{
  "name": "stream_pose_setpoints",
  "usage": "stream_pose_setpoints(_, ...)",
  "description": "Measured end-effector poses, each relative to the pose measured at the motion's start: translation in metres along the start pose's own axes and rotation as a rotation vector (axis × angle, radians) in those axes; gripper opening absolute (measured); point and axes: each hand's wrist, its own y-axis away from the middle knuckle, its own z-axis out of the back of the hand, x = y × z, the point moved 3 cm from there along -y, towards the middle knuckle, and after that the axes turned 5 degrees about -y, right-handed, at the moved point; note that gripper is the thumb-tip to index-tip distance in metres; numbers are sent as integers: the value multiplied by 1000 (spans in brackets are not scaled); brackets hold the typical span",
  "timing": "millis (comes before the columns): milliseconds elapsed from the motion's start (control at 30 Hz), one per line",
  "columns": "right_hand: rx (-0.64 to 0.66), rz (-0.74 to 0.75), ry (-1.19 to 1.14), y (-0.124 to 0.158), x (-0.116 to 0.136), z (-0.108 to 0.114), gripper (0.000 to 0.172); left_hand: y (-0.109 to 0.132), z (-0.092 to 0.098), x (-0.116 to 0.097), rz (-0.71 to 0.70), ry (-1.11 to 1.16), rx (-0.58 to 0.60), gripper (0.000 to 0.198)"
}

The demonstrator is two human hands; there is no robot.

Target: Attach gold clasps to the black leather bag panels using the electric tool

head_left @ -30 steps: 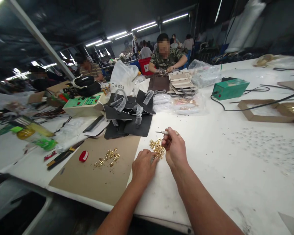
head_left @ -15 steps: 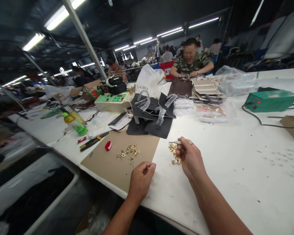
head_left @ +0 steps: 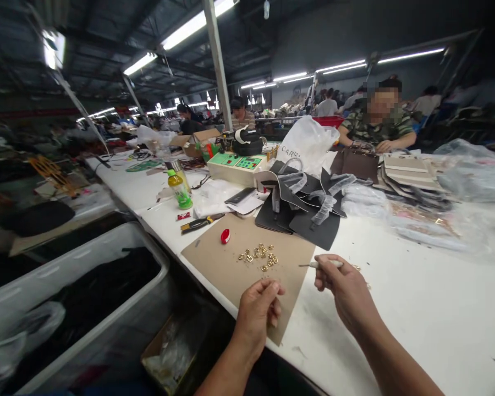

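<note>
My right hand (head_left: 343, 286) is closed around the pale handle of a small screwdriver (head_left: 319, 264). Its thin metal shaft points left, over the right edge of a brown board (head_left: 214, 264). My left hand (head_left: 259, 308) is over the board's near edge, fingers curled and thumb against them. Whatever it may hold is hidden. Beyond it, gold metal fittings (head_left: 260, 254) are scattered on the board with tiny dark bits around them. More gold pieces (head_left: 357, 268) are partly hidden behind my right hand.
A red tape-like item (head_left: 225, 236) sits on the board; yellow-black pliers (head_left: 202, 223) lie behind it. Dark bag pieces (head_left: 313, 214) with wrapped handles are piled farther back, near a green-panelled machine (head_left: 237, 165). A bottle (head_left: 180, 190) stands left. Across the table, a person (head_left: 379, 126) works.
The view has swung left, so the table's things appear farther right. My right hand has drawn the screwdriver from the gold pile toward the board; my left hand is now over the board's near edge.
</note>
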Motion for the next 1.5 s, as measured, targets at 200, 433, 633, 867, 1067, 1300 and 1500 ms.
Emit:
stream_pose_setpoints(200,160,17,34,-27,5,-74,39,-5,23,-12,43,186,8,52)
stream_pose_setpoints(433,355,-5,157,-56,-14,-147,41,-9,51,-21,59,256,2,49)
stream_pose_setpoints(633,423,5,288,-75,-29,-193,41,-10,71,-26,78,302,7,52)
stream_pose_setpoints(867,459,120,508,-101,-51,-230,32,-15,84,-29,67,343,-36,56)
stream_pose_setpoints(1067,451,205,638,-119,-71,-244,23,-18,87,-26,24,284,-35,52)
stream_pose_setpoints(1300,427,201,681,-120,-79,-242,22,-21,87,-20,2,276,-35,45)
stream_pose_setpoints(1500,382,158,546,-115,-70,-237,30,-23,85,-15,-69,234,-81,38)
